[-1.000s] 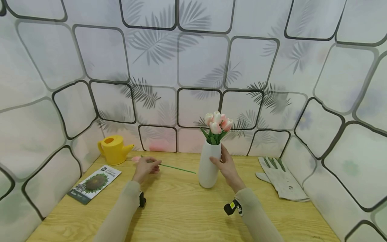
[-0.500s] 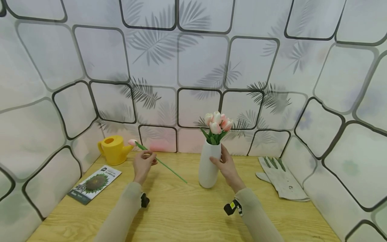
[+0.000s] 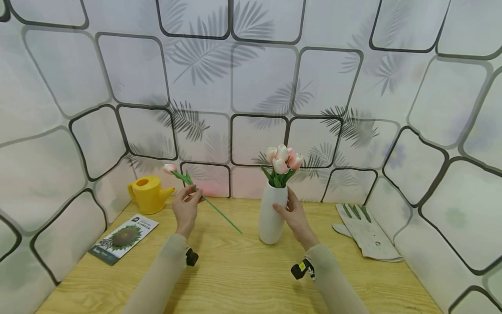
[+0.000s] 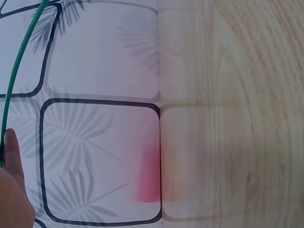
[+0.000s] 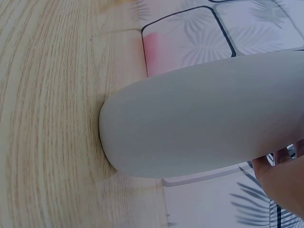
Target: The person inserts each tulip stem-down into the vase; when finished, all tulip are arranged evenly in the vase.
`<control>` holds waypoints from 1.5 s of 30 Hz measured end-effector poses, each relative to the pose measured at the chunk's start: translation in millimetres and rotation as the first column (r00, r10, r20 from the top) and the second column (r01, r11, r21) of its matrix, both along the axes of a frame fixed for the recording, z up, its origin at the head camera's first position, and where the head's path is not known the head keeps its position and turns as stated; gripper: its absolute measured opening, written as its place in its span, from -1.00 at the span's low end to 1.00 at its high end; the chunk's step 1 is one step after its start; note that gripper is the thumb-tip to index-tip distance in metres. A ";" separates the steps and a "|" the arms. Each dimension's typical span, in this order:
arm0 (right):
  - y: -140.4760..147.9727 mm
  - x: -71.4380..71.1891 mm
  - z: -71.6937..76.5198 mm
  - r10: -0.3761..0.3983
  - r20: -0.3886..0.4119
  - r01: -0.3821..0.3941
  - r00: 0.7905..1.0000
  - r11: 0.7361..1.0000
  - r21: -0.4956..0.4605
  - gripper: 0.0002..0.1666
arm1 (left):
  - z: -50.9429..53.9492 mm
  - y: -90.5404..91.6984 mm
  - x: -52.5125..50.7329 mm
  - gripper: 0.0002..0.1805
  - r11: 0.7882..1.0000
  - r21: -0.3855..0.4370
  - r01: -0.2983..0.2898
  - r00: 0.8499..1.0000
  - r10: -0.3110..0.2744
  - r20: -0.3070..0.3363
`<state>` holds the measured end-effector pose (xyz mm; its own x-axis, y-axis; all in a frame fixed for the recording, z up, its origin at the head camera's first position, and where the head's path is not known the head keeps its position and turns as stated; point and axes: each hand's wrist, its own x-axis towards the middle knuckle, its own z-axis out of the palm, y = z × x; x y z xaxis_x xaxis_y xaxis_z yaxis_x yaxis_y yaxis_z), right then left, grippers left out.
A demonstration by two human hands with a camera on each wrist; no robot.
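My left hand (image 3: 186, 209) pinches the green stem of a single pink-and-white tulip (image 3: 170, 168), held above the table. Its bloom points up and left, and the bare stem slants down to the right. In the left wrist view the stem (image 4: 21, 54) runs up past the fingers at the left edge. A tall white vase (image 3: 271, 216) stands upright on the table, with several pale pink tulips (image 3: 280, 165) and green leaves in its mouth. Round the vase's right side my right hand (image 3: 294, 213) grips its upper part. The right wrist view shows the vase body (image 5: 199, 118) close up.
A yellow watering can (image 3: 149, 196) stands at the back left of the wooden table (image 3: 231, 274). In front of it lies a seed packet (image 3: 123, 237) with a sunflower picture. Pale work gloves (image 3: 368, 235) lie at the right. Patterned walls (image 3: 259, 78) enclose the back and sides.
My left hand has lifted the tulip off the table, raising its bloom past the watering can's spout and tilting the stem. The right hand and vase have stayed put.
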<state>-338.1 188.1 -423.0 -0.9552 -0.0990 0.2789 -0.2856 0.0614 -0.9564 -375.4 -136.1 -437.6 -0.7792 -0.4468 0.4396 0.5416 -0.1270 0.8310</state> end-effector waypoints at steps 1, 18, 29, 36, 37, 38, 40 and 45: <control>0.3 -0.2 0.4 0.002 0.004 -0.002 1.000 1.000 0.000 -0.04 | 2.0 1.3 0.4 -0.71 1.000 -0.002 0.001 1.000 -0.001 -0.008; 6.5 3.8 12.3 0.010 0.030 -0.010 0.999 1.000 -0.001 0.00 | 51.3 24.7 2.5 -0.65 0.999 -0.030 0.032 0.997 -0.034 -0.074; 0.2 16.2 26.1 0.026 0.040 -0.026 0.999 1.000 0.009 0.00 | 84.8 28.1 8.1 -0.41 0.995 0.083 0.058 0.989 -0.046 -0.138; -2.0 18.0 23.3 0.035 0.046 -0.035 0.998 0.999 0.017 0.00 | 95.2 34.5 11.4 -0.36 0.993 0.096 0.066 0.986 -0.051 -0.156; -2.2 18.3 23.2 0.034 0.044 -0.034 0.998 0.999 0.019 0.00 | 97.0 35.9 12.0 -0.36 0.993 0.094 0.068 0.986 -0.053 -0.157; -2.4 18.3 23.2 0.033 0.042 -0.033 0.999 0.999 0.020 0.00 | 98.9 37.4 12.4 -0.36 0.993 0.097 0.070 0.986 -0.055 -0.158; -2.4 18.0 22.7 0.032 0.041 -0.033 0.999 0.999 0.022 0.00 | 103.0 40.9 12.9 -0.36 0.992 0.103 0.072 0.986 -0.055 -0.160; -0.8 12.8 16.8 0.039 0.037 -0.039 0.999 0.999 0.015 0.00 | 112.7 50.5 12.6 -0.35 0.994 0.098 0.044 0.989 -0.029 -0.145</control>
<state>-325.3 187.3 -406.2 -0.9600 -0.1405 0.2422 -0.2531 0.0659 -0.9652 -362.8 -85.6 -324.9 -0.7279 -0.4668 0.5023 0.6478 -0.2281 0.7269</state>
